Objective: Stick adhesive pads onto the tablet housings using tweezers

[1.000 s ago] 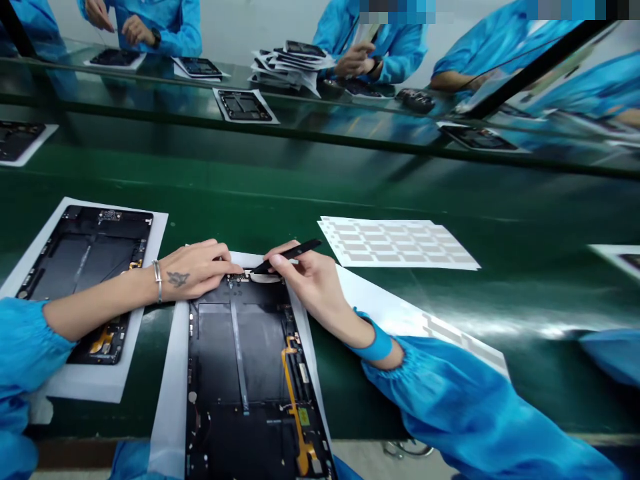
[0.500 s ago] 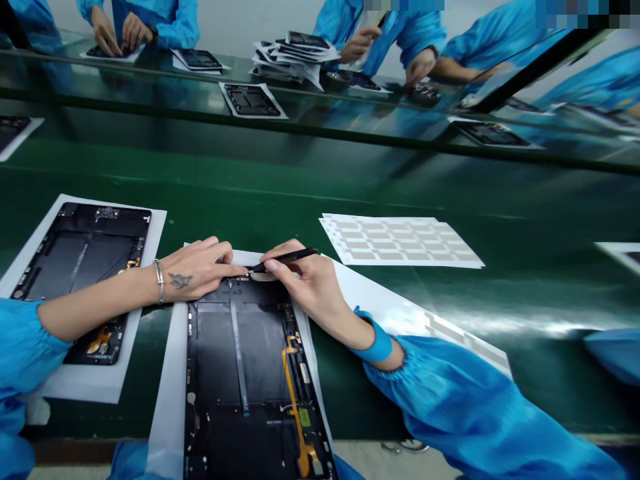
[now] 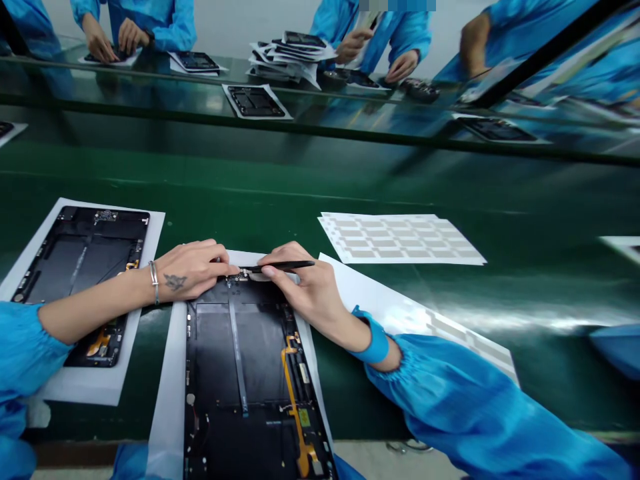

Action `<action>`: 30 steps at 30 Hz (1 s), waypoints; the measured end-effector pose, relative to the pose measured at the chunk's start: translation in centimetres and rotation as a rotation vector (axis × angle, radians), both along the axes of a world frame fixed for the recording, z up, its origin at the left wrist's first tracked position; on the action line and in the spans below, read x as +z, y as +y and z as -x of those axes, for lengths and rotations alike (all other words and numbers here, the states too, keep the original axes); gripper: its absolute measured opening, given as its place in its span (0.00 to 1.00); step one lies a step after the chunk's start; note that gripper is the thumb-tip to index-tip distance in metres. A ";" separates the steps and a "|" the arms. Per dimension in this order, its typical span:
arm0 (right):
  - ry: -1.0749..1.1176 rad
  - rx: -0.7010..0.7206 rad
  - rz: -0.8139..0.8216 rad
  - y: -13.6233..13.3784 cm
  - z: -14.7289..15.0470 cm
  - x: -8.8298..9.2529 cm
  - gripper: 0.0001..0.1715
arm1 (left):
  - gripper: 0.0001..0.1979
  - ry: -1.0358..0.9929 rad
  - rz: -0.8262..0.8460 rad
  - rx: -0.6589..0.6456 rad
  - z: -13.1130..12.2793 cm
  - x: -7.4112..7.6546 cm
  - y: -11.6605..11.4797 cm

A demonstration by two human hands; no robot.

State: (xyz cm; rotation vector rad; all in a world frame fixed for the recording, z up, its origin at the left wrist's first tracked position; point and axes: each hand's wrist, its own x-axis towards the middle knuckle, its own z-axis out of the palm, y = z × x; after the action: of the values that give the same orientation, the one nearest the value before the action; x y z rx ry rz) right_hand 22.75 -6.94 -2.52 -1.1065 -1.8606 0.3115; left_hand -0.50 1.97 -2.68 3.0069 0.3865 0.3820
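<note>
A black tablet housing lies in front of me on white paper, with a grey ribbon strip and an orange flex cable inside. At its top edge, my left hand rests on the upper left corner, fingers curled over the edge and the index fingertip near a small circuit board. My right hand is closed in a pinch on black tweezers. They lie nearly level, and their tips reach the small board beside my left fingertip. What the tips touch is too small to tell.
To the left, another tablet housing lies on white paper. Sheets of grey stickers and a larger white sheet are on the right of the green table. Across a raised ledge, co-workers in blue handle housings near a paper-layered stack.
My left index fingertip has drawn back slightly to the left, showing more of the small board. The tweezers have tilted a little flatter. The housing has hardly moved.
</note>
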 end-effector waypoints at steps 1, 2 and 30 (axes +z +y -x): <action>-0.008 0.023 -0.015 0.0 0.1 0.0 0.09 | 0.18 -0.007 -0.004 -0.003 0.0 0.0 0.0; -0.010 0.044 -0.030 -0.1 0.1 0.1 0.09 | 0.18 -0.010 -0.006 -0.004 0.0 0.0 -0.1; 0.591 -0.309 0.590 0.6 -3.8 -0.4 0.30 | 0.18 0.059 -0.130 -0.019 -0.8 1.0 -0.9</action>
State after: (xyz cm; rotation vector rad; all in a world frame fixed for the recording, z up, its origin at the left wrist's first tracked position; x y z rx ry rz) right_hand 26.56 -6.38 -2.89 -1.4697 -1.0720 0.9333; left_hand 0.34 1.09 -1.70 3.1519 0.3511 0.3297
